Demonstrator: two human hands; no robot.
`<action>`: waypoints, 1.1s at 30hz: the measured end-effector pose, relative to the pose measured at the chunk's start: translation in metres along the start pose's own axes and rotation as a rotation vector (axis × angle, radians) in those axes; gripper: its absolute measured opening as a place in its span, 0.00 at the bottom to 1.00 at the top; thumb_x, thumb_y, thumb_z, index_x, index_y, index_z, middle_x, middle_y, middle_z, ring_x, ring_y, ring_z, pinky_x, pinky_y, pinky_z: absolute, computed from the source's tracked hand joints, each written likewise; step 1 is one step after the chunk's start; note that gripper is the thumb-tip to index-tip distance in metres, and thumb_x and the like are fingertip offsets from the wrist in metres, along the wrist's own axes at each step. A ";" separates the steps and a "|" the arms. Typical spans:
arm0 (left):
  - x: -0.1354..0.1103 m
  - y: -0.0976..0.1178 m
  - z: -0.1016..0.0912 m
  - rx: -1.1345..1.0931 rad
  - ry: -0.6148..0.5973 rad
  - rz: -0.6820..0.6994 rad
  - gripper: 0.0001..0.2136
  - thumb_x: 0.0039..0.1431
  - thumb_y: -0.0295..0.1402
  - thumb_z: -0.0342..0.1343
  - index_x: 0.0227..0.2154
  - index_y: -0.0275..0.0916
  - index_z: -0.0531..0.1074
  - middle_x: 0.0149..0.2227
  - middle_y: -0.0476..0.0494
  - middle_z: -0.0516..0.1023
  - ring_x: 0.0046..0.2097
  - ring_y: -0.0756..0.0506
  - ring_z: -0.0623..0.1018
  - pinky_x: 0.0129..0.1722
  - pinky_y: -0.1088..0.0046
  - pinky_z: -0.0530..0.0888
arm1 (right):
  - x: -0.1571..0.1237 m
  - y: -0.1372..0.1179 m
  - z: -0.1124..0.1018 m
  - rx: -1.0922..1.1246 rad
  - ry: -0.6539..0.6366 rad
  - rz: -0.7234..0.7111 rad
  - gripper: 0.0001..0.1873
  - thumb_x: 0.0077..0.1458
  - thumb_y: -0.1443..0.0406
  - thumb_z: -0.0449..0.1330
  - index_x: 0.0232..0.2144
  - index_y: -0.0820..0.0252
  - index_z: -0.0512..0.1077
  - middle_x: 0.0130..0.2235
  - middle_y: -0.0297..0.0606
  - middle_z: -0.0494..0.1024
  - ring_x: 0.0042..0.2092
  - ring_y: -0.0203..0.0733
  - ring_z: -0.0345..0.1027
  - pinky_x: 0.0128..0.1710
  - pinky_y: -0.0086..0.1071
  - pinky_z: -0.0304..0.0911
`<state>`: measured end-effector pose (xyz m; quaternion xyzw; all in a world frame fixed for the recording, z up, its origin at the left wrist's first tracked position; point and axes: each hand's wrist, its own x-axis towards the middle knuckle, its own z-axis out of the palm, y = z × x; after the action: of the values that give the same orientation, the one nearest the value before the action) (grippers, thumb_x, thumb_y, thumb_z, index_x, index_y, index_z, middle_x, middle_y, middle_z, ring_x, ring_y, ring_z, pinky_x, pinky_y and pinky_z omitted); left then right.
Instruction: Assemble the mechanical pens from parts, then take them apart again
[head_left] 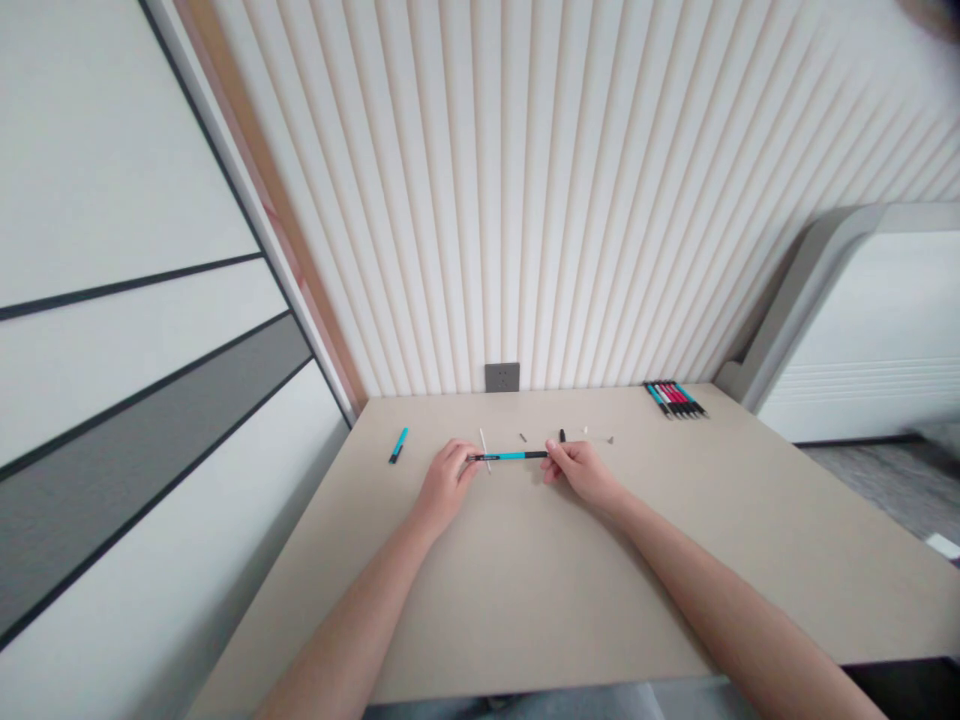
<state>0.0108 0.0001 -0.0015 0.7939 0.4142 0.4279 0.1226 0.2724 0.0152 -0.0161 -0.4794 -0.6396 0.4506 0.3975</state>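
A slim blue and black pen [511, 456] is held level just above the beige table [525, 590], one end in each of my hands. My left hand [448, 482] pinches its left end and my right hand [582, 472] pinches its right end, fingers closed. A thin white refill [484, 449] lies right behind the pen's left part. Small loose pen parts lie beyond the hands: a grey bit [523, 437], a black cap-like piece [562, 435] and two pale bits [600, 436].
A blue and black pen part [398, 445] lies on the table's left. Several pens, blue, red and black, lie in a row [676, 399] at the back right. A grey wall socket [502, 377] sits at the slatted wall. A white cabinet [862, 330] stands right.
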 end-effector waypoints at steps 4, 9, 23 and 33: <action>0.001 0.000 -0.001 -0.004 0.040 -0.007 0.03 0.63 0.28 0.52 0.37 0.40 0.71 0.38 0.45 0.73 0.41 0.46 0.74 0.43 0.68 0.72 | -0.001 -0.002 0.001 0.010 -0.035 -0.010 0.38 0.60 0.40 0.42 0.24 0.63 0.75 0.23 0.41 0.76 0.25 0.39 0.67 0.30 0.32 0.62; 0.001 0.002 -0.002 -0.003 0.069 -0.017 0.04 0.63 0.27 0.52 0.37 0.40 0.71 0.38 0.45 0.74 0.40 0.46 0.74 0.42 0.68 0.73 | -0.004 -0.009 -0.004 -0.114 -0.033 -0.140 0.31 0.60 0.43 0.49 0.27 0.61 0.75 0.25 0.37 0.75 0.28 0.38 0.66 0.31 0.30 0.60; 0.001 0.003 -0.001 -0.029 0.052 -0.013 0.04 0.63 0.29 0.52 0.36 0.41 0.71 0.37 0.45 0.74 0.40 0.46 0.75 0.43 0.67 0.73 | -0.007 -0.009 -0.001 0.010 -0.134 -0.090 0.32 0.59 0.41 0.49 0.29 0.61 0.77 0.27 0.41 0.79 0.30 0.41 0.69 0.35 0.33 0.64; 0.001 0.004 -0.002 -0.026 0.049 0.001 0.04 0.64 0.30 0.52 0.37 0.41 0.71 0.37 0.45 0.75 0.40 0.45 0.75 0.43 0.67 0.72 | -0.003 -0.005 0.000 -0.083 -0.021 -0.093 0.31 0.60 0.43 0.47 0.27 0.61 0.73 0.22 0.34 0.71 0.25 0.36 0.62 0.27 0.30 0.57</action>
<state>0.0121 -0.0018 0.0027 0.7818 0.4112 0.4524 0.1226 0.2719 0.0119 -0.0118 -0.4605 -0.6835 0.4098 0.3910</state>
